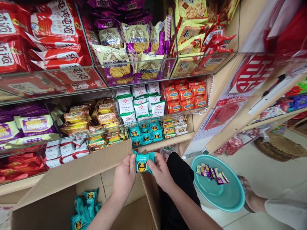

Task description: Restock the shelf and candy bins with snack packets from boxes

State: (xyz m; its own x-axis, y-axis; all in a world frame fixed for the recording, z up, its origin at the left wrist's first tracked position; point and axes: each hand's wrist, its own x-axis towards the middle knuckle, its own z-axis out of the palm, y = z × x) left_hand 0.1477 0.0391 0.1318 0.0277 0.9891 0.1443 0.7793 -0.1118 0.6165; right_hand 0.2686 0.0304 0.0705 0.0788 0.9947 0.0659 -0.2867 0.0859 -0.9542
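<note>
Both of my hands grip one small teal snack packet with a black and gold emblem on its front. My left hand pinches its left end, and my right hand pinches the right end with the thumb on its face. The packet is above the edge of an open cardboard box. Several matching teal packets lie inside the box at lower left. More of the same kind, a stack of teal packets, fill a low shelf compartment just beyond my hands.
Shelves with clear dividers hold red packs, purple biscuit packs, white and green packets and orange packets. A teal basin with a few purple packets stands on the floor at right, beside another person's foot.
</note>
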